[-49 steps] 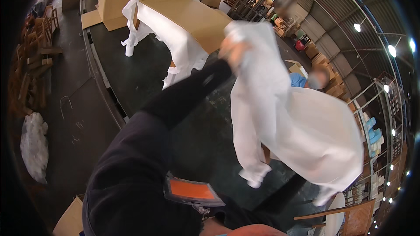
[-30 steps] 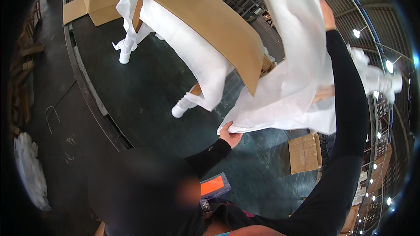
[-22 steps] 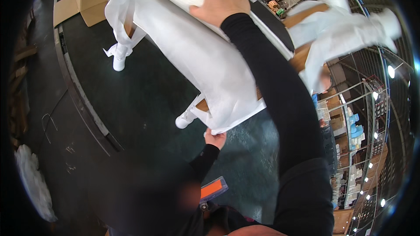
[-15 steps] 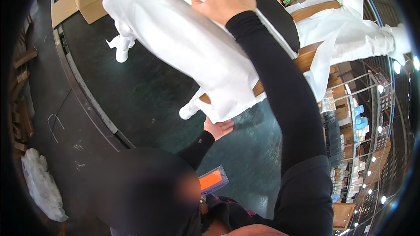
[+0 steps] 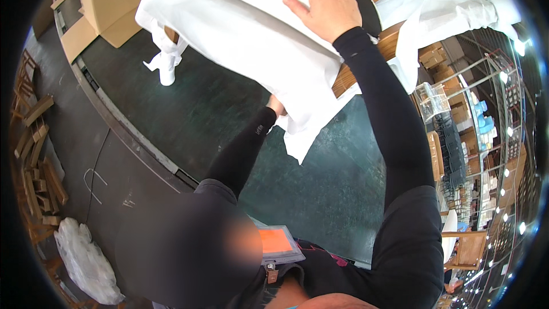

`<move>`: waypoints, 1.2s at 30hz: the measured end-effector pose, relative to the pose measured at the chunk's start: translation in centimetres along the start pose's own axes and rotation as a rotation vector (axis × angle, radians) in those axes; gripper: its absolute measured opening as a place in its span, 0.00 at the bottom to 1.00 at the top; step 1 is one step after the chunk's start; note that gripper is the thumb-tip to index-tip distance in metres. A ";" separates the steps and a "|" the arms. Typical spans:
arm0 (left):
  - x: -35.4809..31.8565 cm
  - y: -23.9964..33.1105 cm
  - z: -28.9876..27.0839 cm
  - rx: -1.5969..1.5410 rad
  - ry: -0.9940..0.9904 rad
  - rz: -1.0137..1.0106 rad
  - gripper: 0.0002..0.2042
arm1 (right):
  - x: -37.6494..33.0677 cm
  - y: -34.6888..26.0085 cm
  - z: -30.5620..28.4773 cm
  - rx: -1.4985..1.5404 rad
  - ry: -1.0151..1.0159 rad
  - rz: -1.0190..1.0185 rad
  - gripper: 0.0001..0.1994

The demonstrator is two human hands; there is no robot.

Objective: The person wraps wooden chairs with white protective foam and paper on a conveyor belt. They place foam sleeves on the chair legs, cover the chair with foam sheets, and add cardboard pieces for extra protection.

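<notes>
A piece of wooden furniture that looks like a chair (image 5: pixel 391 40) lies on a dark green work surface (image 5: pixel 331 194), mostly wrapped in white foam sheet (image 5: pixel 251 46). Brown wood and a black panel show between the wraps. My right hand (image 5: pixel 331 8) rests on top of the sheet near the black panel, its thumb and fingers spread. My left hand (image 5: pixel 275 105) reaches beneath the hanging sheet at the near side; its fingers are hidden there. Farther left, a wrapped leg end (image 5: pixel 166 71) stands on the surface.
An open cardboard box (image 5: pixel 111 6) is at the far left. On the floor are a clear plastic bundle (image 5: pixel 86 260) and wooden pieces (image 5: pixel 43 186). Shelving with goods (image 5: pixel 457 131) stands to the right. A badge with an orange card (image 5: pixel 277 240) hangs at my chest.
My left hand has moved up and away from me, in under the sheet. My right hand has shifted right along the top. A loose corner of the sheet now hangs lower.
</notes>
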State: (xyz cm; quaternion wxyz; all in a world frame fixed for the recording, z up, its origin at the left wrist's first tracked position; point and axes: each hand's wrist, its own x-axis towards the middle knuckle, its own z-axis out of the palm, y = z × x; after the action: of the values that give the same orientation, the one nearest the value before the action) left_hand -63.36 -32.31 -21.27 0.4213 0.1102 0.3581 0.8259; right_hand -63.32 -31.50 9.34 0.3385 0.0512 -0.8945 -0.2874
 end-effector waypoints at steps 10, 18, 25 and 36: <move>4.3 -0.9 -0.1 0.068 -0.037 -0.014 0.28 | 2.1 -1.9 0.4 0.105 -0.129 0.063 0.20; 0.4 1.4 0.9 0.501 0.091 0.131 0.27 | -5.5 -2.1 -4.4 0.155 0.272 0.188 0.29; -20.2 -5.0 -3.8 0.921 0.473 0.004 0.26 | -42.5 -8.5 -17.9 1.042 -0.176 -0.070 0.20; -44.1 -25.3 3.7 1.263 0.453 -0.569 0.15 | -107.6 -20.2 -54.2 -0.405 -0.443 2.293 0.13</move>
State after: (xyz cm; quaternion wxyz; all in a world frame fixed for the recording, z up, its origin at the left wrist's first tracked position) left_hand -18.61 -54.82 -30.65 0.3914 0.0612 0.8595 0.3229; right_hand 51.39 -43.43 -30.99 0.2383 -0.8859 -0.3954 0.0449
